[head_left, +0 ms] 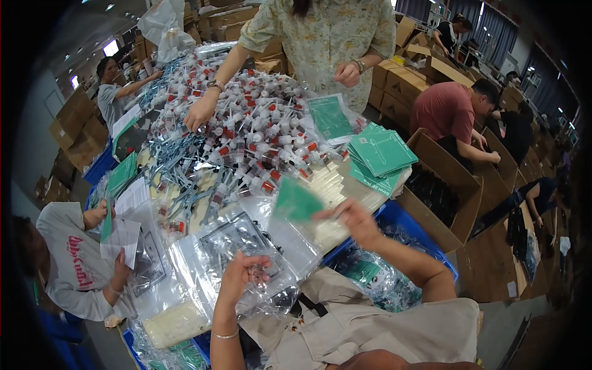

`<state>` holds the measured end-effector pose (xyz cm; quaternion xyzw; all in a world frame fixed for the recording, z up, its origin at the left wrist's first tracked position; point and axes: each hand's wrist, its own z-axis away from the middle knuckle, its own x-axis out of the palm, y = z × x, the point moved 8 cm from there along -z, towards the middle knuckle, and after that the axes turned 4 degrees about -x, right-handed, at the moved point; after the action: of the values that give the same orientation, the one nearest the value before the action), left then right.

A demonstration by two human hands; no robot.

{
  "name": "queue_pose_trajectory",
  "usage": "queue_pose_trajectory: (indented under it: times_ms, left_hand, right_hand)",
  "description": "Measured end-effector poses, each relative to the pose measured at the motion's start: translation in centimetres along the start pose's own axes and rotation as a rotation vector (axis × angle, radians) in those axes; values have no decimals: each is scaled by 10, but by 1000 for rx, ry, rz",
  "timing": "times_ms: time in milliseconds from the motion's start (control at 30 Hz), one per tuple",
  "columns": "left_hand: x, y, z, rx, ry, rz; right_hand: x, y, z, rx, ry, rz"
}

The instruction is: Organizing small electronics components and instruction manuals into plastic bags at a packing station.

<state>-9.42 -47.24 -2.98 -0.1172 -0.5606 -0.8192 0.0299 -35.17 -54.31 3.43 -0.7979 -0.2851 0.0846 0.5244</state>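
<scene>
My right hand [359, 226] pinches a green booklet [297, 200] by its right edge, over the middle of the table; the booklet is blurred by motion. Nearer to me, my left hand [244, 272] has its fingers closed on the edge of a transparent plastic bag [266, 295]. Under and beside that hand lie flat transparent bags [196, 264], some with dark parts inside. A stack of green booklets [381, 151] lies to the right. Behind my hands is a large heap of small white bottles with red labels [262, 132], with grey metal wrenches [185, 179] on its left.
Across the table a co-worker's hand [202, 112] reaches into the heap. Another co-worker at the left holds a white sheet [121, 239]. A blue bin [445, 261] with filled bags stands at my right, beside an open cardboard box [473, 208]. More people work behind.
</scene>
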Motion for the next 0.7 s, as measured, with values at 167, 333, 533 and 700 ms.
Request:
queue_pose_trajectory:
  times_ms: [167, 333, 533, 700]
  left_hand:
    - [-6, -26, -21, -83, 50, 68]
    - [-11, -36, -21, 13, 161, -7]
    - [-13, -40, -20, 70, 222, -175]
    - [-6, -34, -21, 109, 213, -173]
  right_hand:
    - [102, 23, 21, -73, -723, 246]
    - [79, 27, 4, 100, -864, 396]
    - [-75, 13, -164, 58, -97, 985]
    - [-171, 86, -252, 116, -151, 1467]
